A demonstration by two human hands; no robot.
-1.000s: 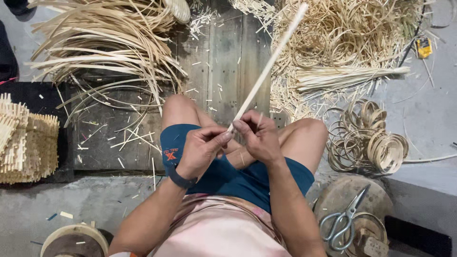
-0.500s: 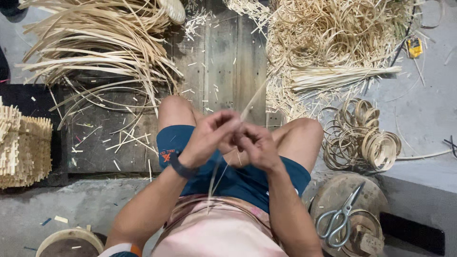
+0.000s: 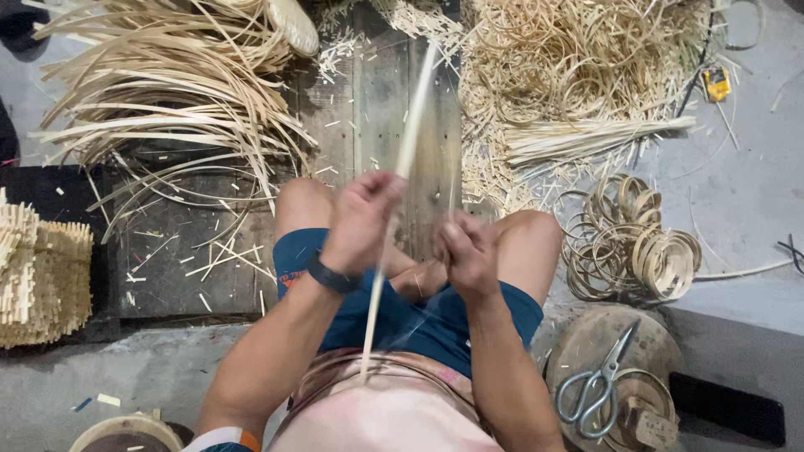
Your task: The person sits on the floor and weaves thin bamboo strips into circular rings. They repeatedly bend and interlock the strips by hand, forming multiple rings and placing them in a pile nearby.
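Note:
I sit with bare knees apart over a wooden board [image 3: 381, 92]. My left hand [image 3: 362, 219], with a dark band on the wrist, grips a long pale bamboo strip [image 3: 412, 125] that runs from near my waist up past my knees, blurred by motion. My right hand [image 3: 466, 251] is closed just to the right of it, fingers pinched; a thin sliver seems to rise from it, but blur hides what it holds.
A heap of long bamboo strips [image 3: 167, 92] lies at the upper left, tangled thin shavings [image 3: 578, 67] at the upper right. Coiled bamboo rings [image 3: 645, 247] sit to my right. Scissors [image 3: 596, 387] rest on a round wooden block. A stacked woven piece [image 3: 38, 280] stands at the left.
The strip, first held tilted to the upper right by both hands, has swung nearly upright. My hands have moved apart, the left one upward.

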